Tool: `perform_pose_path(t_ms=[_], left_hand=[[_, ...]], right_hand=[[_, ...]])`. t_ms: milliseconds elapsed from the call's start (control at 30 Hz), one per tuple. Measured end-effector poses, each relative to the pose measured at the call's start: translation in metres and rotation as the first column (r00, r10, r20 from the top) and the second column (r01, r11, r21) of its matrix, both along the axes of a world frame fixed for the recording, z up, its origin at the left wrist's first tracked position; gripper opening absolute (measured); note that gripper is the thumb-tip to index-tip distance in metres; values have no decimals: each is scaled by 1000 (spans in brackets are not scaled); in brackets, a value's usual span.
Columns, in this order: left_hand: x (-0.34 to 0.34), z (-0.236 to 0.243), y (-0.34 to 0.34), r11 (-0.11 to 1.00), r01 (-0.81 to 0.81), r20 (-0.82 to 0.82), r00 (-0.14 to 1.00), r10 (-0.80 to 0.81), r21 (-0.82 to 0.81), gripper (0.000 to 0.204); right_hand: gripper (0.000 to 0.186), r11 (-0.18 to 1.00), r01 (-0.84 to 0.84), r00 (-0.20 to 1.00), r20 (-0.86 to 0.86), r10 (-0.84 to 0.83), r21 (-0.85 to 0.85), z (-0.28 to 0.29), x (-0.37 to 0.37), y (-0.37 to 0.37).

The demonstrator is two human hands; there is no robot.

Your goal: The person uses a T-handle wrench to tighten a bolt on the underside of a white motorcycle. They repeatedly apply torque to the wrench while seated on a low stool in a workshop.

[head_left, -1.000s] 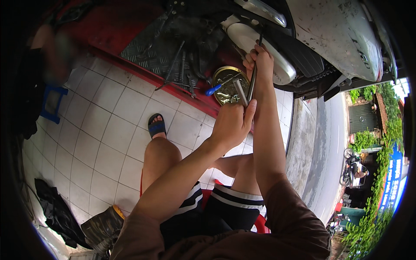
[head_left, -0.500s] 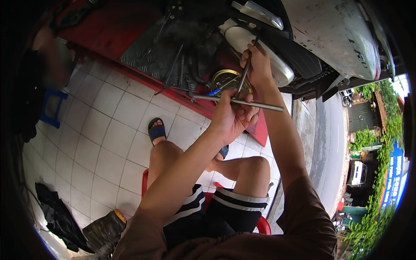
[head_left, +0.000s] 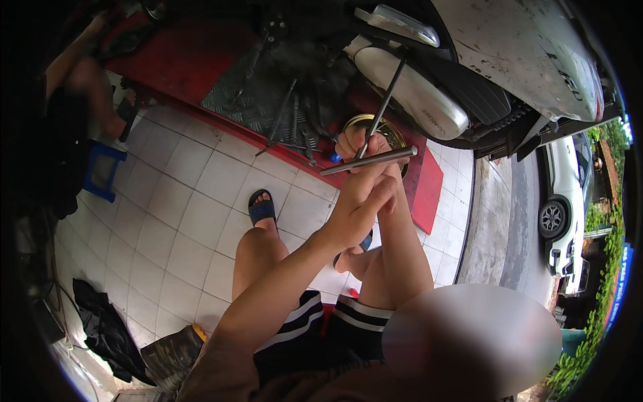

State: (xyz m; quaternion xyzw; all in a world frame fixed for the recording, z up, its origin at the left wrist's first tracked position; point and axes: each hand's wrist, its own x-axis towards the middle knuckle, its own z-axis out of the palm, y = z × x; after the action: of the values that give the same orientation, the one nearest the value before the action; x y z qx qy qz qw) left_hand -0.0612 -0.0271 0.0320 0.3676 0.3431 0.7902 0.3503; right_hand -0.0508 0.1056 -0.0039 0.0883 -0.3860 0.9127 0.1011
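A long T-handle wrench slants over the front of a red bench. Its shaft points away toward the motorbike, and its crossbar lies nearest me. The fingers of my right hand are wrapped around the shaft close to the crossbar. My left hand is just below, its fingers curled up against the crossbar and overlapping my right wrist; part of its grip is hidden. Behind my right hand sits a round gold-rimmed dish, mostly covered. A blue piece shows beside that hand.
Wrenches and other tools lie on the bench's dark tread plate. The motorbike's silver cover is beyond my hands. Another person's arm and a blue stool are at left. A white car stands on the street at right.
My right hand has slid down the shaft from its far end to near the crossbar. The crossbar has turned. A white car has come into view on the street.
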Motion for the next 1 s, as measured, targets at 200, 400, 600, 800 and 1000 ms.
perform_pose_path(t_ms=[200,400,600,800,1000], left_hand=[[9,-3,-20,796,-538,-286,838,466,-279,55],[35,-9,-21,786,-358,-194,934,300,-504,56],[42,18,-25,807,-585,-666,633,394,-78,63],[8,8,-25,540,-780,-708,573,412,-317,51],[-3,-15,-16,544,-784,-815,506,280,-300,32]], right_hand=[[23,986,122,980,141,-137,112,17,9,-3],[23,995,89,996,-25,-88,33,22,-4,6],[22,979,198,973,113,-201,40,12,-5,10],[24,981,193,978,68,-195,29,22,0,9],[30,986,116,986,103,-129,119,19,6,3]])
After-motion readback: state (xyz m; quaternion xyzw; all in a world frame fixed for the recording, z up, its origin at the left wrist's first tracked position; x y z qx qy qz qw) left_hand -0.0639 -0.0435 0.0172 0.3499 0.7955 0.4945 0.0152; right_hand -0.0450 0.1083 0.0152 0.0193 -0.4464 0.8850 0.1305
